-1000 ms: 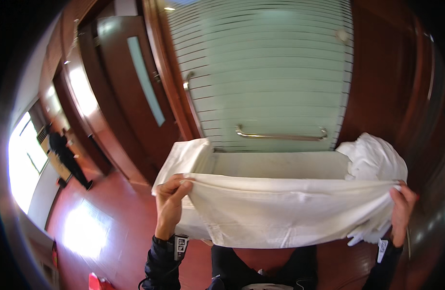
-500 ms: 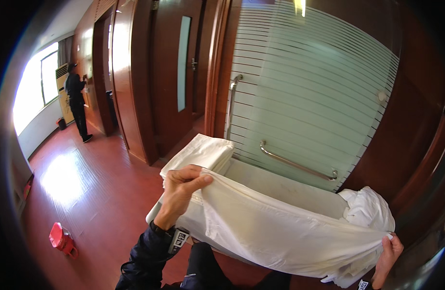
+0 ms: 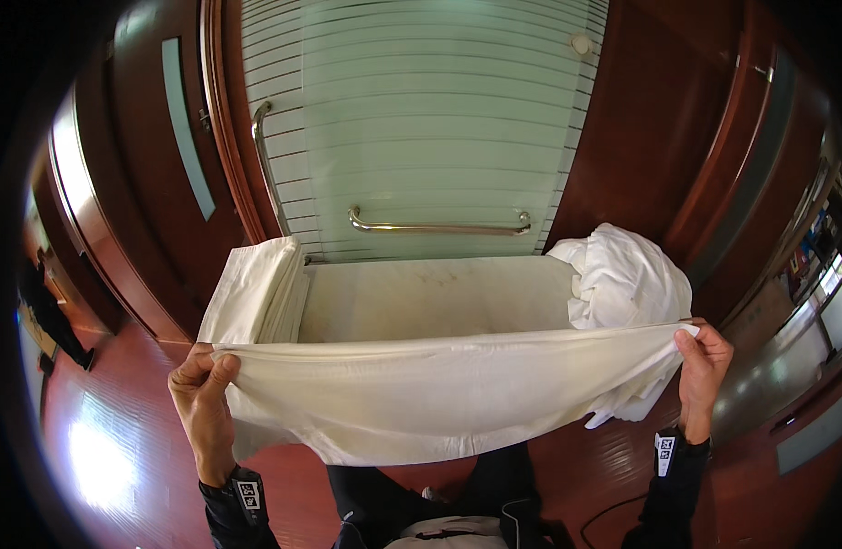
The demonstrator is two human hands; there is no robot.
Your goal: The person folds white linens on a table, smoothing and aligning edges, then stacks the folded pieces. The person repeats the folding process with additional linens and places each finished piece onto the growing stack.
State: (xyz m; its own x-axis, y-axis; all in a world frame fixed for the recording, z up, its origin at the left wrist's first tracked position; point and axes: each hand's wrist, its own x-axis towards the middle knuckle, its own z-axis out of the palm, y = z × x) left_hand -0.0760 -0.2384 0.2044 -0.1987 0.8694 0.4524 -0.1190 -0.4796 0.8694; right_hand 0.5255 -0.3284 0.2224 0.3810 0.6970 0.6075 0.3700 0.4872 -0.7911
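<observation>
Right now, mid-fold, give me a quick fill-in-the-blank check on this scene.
1. Both hands hold a white cloth stretched ____ them.
2. The stack of folded cloths lies at the table's ____ end.
3. The crumpled white pile lies nearest the ____ hand.
4. Behind the table stands a frosted ____ door.

Missing words: between; left; right; glass

Frosted glass door [image 3: 439, 119] with thin horizontal stripes, straight ahead. Across its lower part, horizontal steel grab bar [image 3: 437, 227]; along its left edge, vertical steel handle [image 3: 264, 165]. Just below the door, pale stone-topped table [image 3: 430, 297]. On the table's left end, stack of folded white cloths [image 3: 256, 291]; on its right end, crumpled heap of white linen [image 3: 622, 274]. Left of the door, dark wooden panel with narrow glass strip [image 3: 185, 128]. Far left, distant person in dark clothes [image 3: 48, 311] on glossy red-brown floor [image 3: 119, 439].
</observation>
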